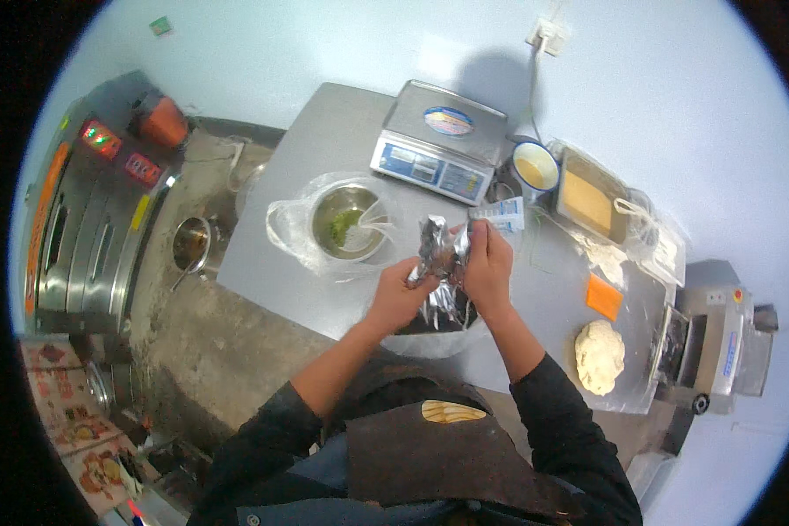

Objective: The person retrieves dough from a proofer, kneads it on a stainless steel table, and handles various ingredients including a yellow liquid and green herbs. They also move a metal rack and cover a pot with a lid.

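Observation:
Both of my hands grip crumpled silver foil (438, 298), with some brown matter inside it. My left hand (399, 294) pinches it from the lower left, and my right hand (486, 263) holds its upper right part. Beneath the foil is a dark container (410, 326) in a clear plastic bag, partly hidden by my hands and the foil. Just left, a steel bowl (323, 223) in clear plastic holds something green. A white-and-blue packet (508, 210) lies just above my right hand.
Behind are a scale (447, 114), an enamel mug (535, 165) and a tray with a yellow block (587, 202). Dough (599, 358) and an orange scraper (603, 296) lie right, beside a machine (714, 342). A steel appliance (83, 245) stands left, near a pot (190, 245) at floor level.

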`<state>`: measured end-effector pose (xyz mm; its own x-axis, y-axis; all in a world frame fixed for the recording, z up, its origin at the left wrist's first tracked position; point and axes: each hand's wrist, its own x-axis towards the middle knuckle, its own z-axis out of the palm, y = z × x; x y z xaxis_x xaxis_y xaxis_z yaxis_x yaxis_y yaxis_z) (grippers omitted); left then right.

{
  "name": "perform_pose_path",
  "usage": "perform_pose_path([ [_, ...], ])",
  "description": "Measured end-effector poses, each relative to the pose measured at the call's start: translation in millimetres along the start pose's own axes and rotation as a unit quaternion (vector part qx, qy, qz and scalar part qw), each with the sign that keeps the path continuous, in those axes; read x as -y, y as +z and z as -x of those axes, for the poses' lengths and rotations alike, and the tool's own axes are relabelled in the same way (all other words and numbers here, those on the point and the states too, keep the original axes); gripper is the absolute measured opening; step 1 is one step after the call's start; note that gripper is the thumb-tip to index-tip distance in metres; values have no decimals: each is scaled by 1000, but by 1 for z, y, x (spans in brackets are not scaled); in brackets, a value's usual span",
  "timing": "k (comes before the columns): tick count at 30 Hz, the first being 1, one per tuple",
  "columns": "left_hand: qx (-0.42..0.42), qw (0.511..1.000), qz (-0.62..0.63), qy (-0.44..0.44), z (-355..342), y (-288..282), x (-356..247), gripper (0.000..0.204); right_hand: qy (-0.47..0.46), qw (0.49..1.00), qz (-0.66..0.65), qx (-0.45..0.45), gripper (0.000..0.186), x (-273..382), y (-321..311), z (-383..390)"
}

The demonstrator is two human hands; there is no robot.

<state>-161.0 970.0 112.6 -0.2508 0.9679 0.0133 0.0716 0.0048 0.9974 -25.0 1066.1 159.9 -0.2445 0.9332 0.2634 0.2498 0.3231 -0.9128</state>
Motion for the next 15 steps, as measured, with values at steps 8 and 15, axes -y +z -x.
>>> perform_pose_path([
  [8, -149, 982, -7, -115, 52, -5, 2, 21, -37, 986, 13, 159, 51, -32, -23, 49],
  [15, -304, 902, 219, -216, 71, -41, 27, 25, 120, 902, -80, 407, 95, -49, -1, 67],
])
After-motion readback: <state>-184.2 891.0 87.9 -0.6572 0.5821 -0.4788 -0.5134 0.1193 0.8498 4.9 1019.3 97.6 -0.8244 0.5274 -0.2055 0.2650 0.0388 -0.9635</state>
